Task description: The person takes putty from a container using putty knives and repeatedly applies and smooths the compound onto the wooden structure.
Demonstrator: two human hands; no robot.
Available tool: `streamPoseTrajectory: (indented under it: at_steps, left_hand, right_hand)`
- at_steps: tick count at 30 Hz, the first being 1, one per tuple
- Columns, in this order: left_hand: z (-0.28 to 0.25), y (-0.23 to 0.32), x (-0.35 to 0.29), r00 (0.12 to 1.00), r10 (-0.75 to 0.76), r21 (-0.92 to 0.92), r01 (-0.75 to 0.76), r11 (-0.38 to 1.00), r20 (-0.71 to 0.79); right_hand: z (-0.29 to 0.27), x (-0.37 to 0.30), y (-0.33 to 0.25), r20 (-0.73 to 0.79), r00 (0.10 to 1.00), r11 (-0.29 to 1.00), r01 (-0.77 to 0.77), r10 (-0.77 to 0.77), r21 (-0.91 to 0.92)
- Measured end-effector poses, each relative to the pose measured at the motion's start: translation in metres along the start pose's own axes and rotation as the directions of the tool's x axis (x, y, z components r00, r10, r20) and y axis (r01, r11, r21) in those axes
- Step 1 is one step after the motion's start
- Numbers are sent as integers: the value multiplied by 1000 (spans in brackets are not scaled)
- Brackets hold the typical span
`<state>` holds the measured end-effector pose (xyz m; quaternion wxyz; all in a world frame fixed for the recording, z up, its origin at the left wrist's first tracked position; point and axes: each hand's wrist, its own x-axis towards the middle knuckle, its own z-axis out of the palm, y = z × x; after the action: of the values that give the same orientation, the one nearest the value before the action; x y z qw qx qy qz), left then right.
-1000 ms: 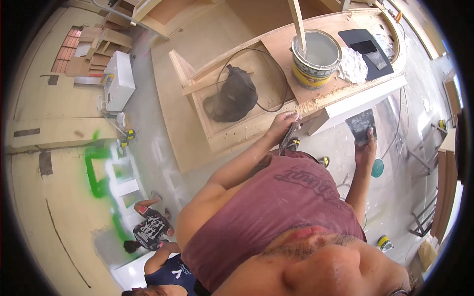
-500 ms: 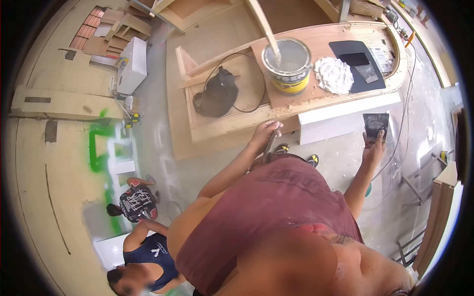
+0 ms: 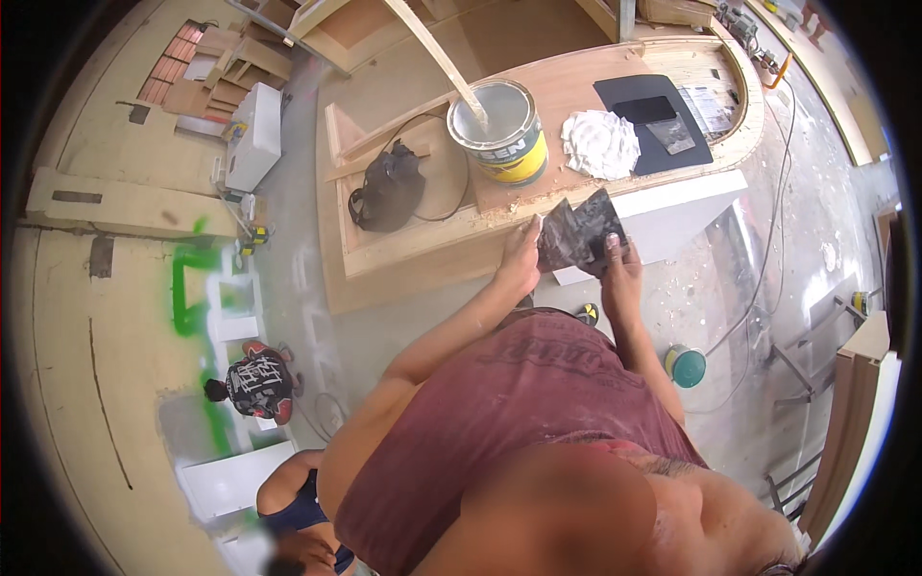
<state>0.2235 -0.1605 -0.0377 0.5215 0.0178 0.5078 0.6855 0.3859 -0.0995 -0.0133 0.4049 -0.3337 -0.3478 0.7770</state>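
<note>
My left hand grips a dark, smeared putty spreader by its edge. A second dark putty spreader is held in my right hand, fingers closed on its lower part. The two flat blades meet or overlap in front of me, at the near edge of the wooden frame. Beyond them stands an open paint can with a wooden stick leaning in it. Right of the can lies a white crumpled heap; I cannot tell whether it is putty or cloth.
A black sheet with flat pieces lies on the frame's right side. A dark bag-like thing sits left of the can. On the floor are a green-lidded tub and a cable. Two people are at the left.
My right hand has come in from the right with its spreader to meet my left hand. The left hand's spreader, seen edge-on before, now shows its face. The view has shifted.
</note>
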Motion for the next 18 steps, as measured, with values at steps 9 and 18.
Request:
streamPoseTrajectory:
  at_steps: [9, 18]
  left_hand:
    - [35, -16, 16, 973, 186, 307, -220, 926, 136]
    - [149, 140, -136, 57, -425, 387, -537, 750, 903]
  right_hand:
    - [-3, -8, -23, -83, 988, 976, 116, -133, -182]
    - [-51, -12, -38, -377, 882, 957, 289, -283, -43]
